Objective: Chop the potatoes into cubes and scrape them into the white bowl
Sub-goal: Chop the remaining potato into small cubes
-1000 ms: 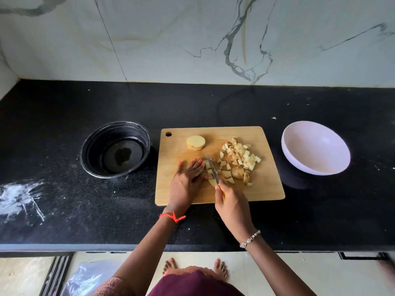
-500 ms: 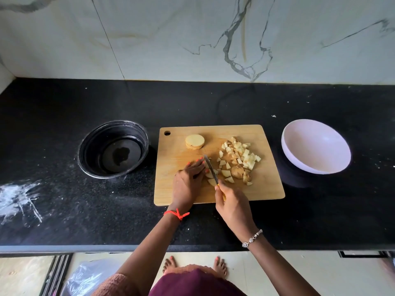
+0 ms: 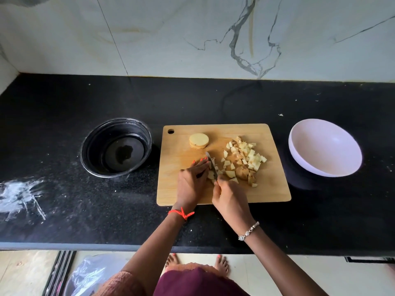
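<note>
Head camera puts the job roughly midway, as I judge it. On the cutting board one heap of cubes lies toward its right side, and one stack of round slices waits uncut near its far edge. I count one knife, one white bowl to the right of the board, holding nothing, and one black bowl to its left. The cubes are too many to count. The right hand wraps its fingers round the knife handle, with the blade down among pieces at the board's middle. The left hand lays its fingers straight and close together on those pieces, beside the blade. I reckon scraping has not begun.
</note>
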